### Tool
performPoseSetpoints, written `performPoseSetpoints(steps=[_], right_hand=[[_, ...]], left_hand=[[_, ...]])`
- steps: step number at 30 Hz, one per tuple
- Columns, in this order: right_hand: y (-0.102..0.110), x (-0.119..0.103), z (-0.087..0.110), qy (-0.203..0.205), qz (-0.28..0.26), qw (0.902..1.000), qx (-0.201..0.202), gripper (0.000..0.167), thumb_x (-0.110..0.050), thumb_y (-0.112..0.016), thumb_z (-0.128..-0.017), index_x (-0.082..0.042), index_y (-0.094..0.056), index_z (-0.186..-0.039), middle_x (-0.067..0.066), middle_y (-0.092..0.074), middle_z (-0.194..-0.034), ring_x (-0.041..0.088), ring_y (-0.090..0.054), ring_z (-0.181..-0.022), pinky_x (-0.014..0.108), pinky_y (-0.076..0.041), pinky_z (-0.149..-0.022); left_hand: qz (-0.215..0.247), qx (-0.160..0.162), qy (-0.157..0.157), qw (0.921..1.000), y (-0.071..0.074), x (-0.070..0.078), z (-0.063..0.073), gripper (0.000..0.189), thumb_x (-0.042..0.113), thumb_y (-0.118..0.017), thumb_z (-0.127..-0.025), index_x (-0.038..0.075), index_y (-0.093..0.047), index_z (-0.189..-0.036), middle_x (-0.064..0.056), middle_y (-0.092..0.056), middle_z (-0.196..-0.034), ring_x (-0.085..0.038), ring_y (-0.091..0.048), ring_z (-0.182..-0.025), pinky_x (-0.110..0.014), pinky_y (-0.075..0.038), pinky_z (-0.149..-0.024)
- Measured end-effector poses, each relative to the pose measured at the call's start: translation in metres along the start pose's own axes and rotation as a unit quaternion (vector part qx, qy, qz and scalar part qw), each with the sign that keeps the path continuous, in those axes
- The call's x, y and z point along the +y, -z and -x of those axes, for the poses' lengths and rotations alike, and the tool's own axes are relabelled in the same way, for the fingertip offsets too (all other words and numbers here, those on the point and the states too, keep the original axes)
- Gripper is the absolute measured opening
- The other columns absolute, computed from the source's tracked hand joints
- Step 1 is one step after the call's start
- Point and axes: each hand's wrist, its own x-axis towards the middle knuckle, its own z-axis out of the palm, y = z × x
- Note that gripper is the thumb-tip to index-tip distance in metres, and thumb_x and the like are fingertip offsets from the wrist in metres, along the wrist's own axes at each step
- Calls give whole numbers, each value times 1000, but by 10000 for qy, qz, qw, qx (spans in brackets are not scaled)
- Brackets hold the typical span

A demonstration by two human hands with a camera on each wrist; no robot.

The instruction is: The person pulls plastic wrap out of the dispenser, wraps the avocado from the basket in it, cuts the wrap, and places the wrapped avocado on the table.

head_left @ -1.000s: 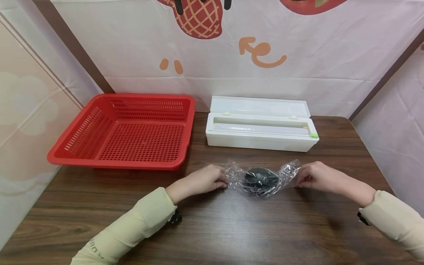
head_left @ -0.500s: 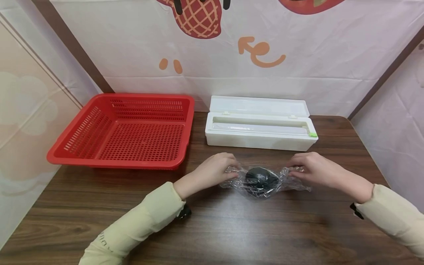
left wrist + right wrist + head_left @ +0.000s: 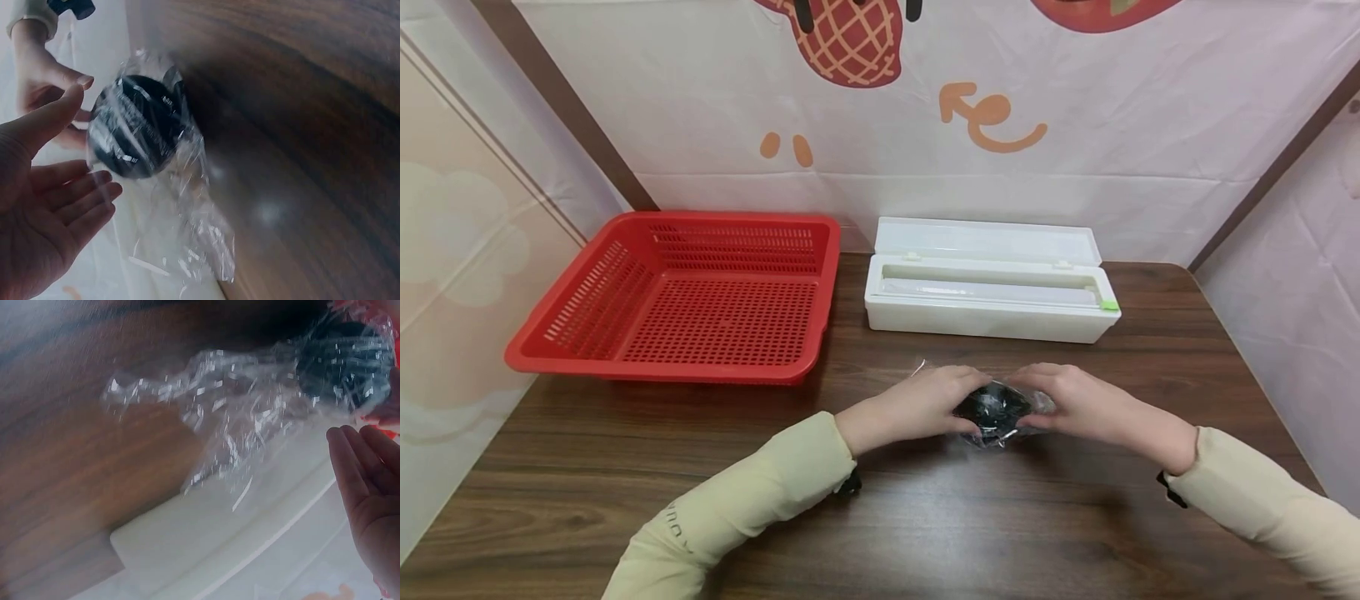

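A dark, rounded object (image 3: 992,408) lies on the brown table in loose clear plastic film (image 3: 1041,405). My left hand (image 3: 925,404) is at its left side, thumb and fingers spread apart. In the left wrist view, the fingers of this left hand (image 3: 62,200) extend fairly straight beside the wrapped object (image 3: 137,128). From the other side my right hand (image 3: 1078,404) reaches in, fingertips at the object's edge. Its fingers (image 3: 350,456) look straight in the right wrist view, where crumpled film (image 3: 237,400) trails away from the object.
A red slotted basket (image 3: 816,333) stands at the back left. Behind the hands is a long white box (image 3: 985,321) with its lid (image 3: 985,240) raised and a roll of film (image 3: 985,289) inside. A printed cloth (image 3: 700,100) hangs behind the table.
Both hands have let go of the film's outer ends and come inward, now at either side of the dark object. The object, basket and box have stayed put.
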Motion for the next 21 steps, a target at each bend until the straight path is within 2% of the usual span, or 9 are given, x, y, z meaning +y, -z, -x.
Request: performPoseSetpoints(steps=[4,8,14,21], right_hand=[[-6,-1,0,-47,105,9999,-83,49,-19,-77,-71,1,-60,-111,10,-63,-105,22,-62,-93,35,-51,-77],[-11,-2,0,-38,178,9998,-49,56,-22,-79,-68,4,-59,-113,13,-62,-105,24,-62,-93,36,-51,-77],[-16,-3,-1,-16,362,9993,-13,69,-25,-82,-63,11,-55,-116,21,-58,-110,30,-59,-98,39,-49,-81],[-22,-2,-4,235,633,9973,291,64,-14,-83,-61,12,-57,-112,21,-60,-105,29,-61,-92,37,-51,-77]], left_hand=[[-231,-116,46,9997,-4,4,-2,70,38,-69,-78,1,-44,-132,-9,-50,-130,-18,-49,-118,-27,-37,-99],[-480,-83,-7,9988,-6,6,-4,75,41,-70,-76,-2,-43,-132,-12,-49,-131,-20,-49,-118,-27,-38,-98],[-525,-66,60,9986,-8,6,-6,84,42,-74,-71,-6,-41,-132,-16,-47,-132,-23,-48,-119,-28,-36,-100],[-686,75,149,9975,-12,7,-8,76,38,-72,-75,-6,-44,-130,-15,-52,-126,-22,-52,-114,-27,-39,-97]])
